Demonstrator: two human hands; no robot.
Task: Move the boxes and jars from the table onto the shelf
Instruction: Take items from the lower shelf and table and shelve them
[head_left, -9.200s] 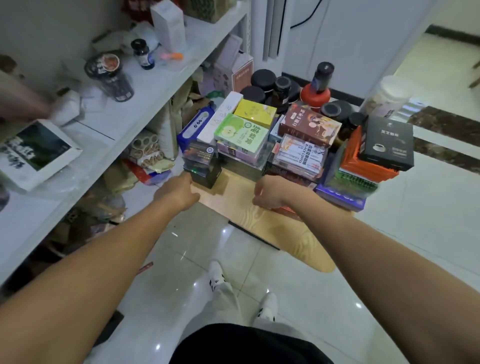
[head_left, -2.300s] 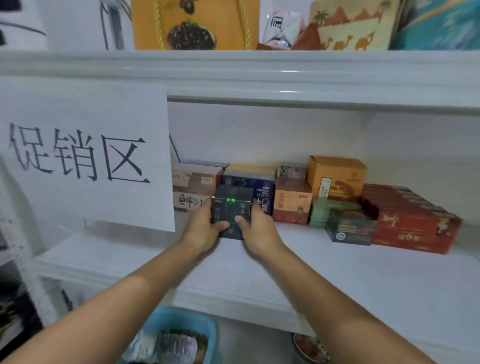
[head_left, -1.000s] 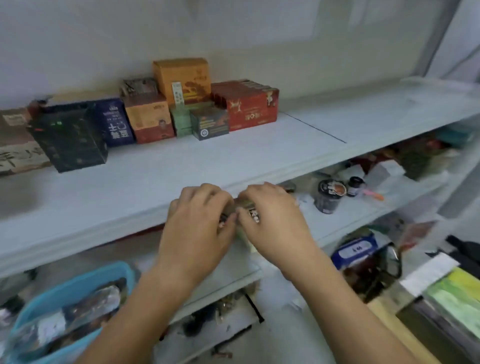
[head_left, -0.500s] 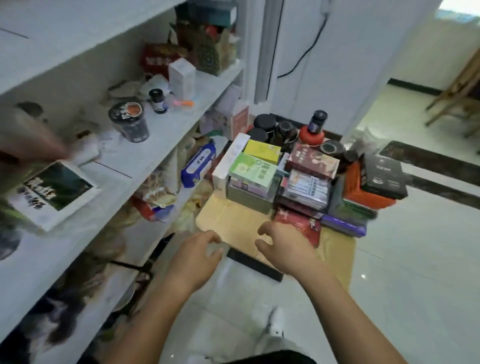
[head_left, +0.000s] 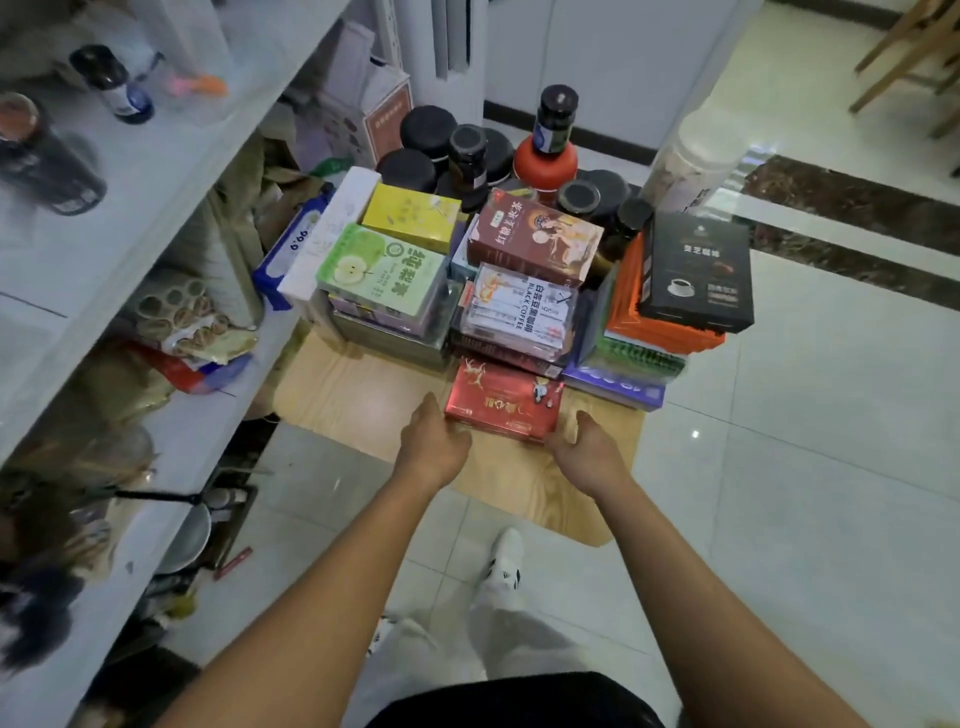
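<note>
A low wooden table (head_left: 358, 395) carries stacked boxes and dark-lidded jars (head_left: 428, 130). A flat red box (head_left: 501, 402) lies at the front of the pile. My left hand (head_left: 434, 441) is at its left front corner and my right hand (head_left: 589, 452) at its right front corner, fingers apart on either side; contact with the box is hard to judge. Behind it sit a green apple box (head_left: 382, 270), a yellow box (head_left: 410, 215), a brown box (head_left: 535, 241), a black coffee box (head_left: 696, 273) and a red bottle (head_left: 545, 153).
A white shelf unit (head_left: 171, 171) runs along the left, with jars (head_left: 111, 85) on its upper board and packets lower down. Glossy tiled floor lies to the right. Wooden chair legs (head_left: 904, 52) stand at the far right. My feet are below the table's near edge.
Both hands have moved forward over the table's front edge and spread to either side of the red box. The view has dropped and closed in on the table.
</note>
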